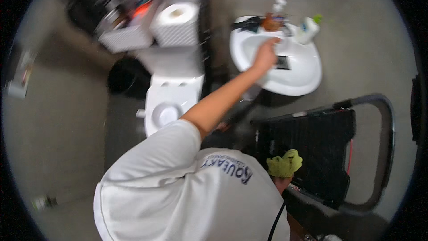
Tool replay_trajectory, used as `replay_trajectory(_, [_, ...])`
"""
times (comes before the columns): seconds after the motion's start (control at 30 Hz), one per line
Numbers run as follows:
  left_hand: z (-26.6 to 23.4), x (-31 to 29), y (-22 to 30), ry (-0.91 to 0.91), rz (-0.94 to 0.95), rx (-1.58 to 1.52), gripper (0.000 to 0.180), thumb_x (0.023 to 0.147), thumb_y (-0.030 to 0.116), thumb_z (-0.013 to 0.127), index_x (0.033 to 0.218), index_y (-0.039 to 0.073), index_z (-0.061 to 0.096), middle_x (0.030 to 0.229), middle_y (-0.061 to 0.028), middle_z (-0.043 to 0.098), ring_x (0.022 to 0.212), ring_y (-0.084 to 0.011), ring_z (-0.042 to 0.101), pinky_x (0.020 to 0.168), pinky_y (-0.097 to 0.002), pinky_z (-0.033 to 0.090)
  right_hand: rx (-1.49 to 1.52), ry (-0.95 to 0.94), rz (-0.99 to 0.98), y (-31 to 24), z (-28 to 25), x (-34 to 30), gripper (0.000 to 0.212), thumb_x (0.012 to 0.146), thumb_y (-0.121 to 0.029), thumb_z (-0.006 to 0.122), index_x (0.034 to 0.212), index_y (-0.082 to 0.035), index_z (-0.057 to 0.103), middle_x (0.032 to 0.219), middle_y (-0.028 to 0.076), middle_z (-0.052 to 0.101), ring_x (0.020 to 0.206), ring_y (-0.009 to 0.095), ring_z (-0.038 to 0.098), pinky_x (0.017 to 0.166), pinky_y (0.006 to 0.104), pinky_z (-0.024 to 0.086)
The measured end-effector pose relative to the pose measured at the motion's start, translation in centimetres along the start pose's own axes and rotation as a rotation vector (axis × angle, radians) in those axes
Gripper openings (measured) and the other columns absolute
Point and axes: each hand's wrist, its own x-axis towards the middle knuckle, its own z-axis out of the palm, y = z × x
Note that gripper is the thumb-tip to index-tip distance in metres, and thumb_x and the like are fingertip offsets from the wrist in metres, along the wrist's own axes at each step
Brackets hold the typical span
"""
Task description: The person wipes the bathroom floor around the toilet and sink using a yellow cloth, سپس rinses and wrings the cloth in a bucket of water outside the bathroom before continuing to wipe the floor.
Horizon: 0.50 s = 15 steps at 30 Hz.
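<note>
My left hand [265, 56] reaches out over the white pedestal sink [307, 73], its fingers at the back of the basin near the tap. It is blurred, so its grip is unclear. An amber pump bottle [272, 20] and a white bottle with a green cap [308, 28] stand on the sink's rear rim, just beyond the hand. My right hand [281, 184] is low by my white shirt and holds a bunched yellow-green cloth [285, 164], which hides most of it.
A white toilet [171, 102] stands left of the sink, with a toilet roll [177, 14] in a white basket on its tank. A black bin [127, 78] sits beside it. A black mat with a grey tubular frame [388, 129] lies right of me.
</note>
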Motion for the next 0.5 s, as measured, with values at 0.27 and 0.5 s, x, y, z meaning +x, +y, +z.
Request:
replay_trajectory(0.27, [4.4,15.1,-2.4,-0.164,0.228,0.188,0.039,0.072,-0.004,0.041,0.11,-0.001,0.051,0.104,-0.0223,0.055,0.096,-0.0361,0.052,0.085,-0.0402,0.041,-0.085,0.336,0.062,-4.4,6.8,4.4,0.039,0.083,-0.015,0.056,0.117,0.0,0.042,0.108,0.011,0.051,0.092,0.023,0.055,0.079,0.0376,0.048])
replay_trajectory(0.5, [11.3,16.9,-7.5,-0.405,0.453,0.325,0.048,0.073,0.002,0.046,0.12,-0.002,0.041,0.119,-0.0254,0.045,0.112,-0.0381,0.042,0.097,-0.0389,0.033,0.109,0.471,0.138,-4.7,9.7,4.4,0.043,0.079,-0.01,0.06,0.118,-0.002,0.043,0.107,0.01,0.052,0.089,0.022,0.055,0.075,0.0369,0.048])
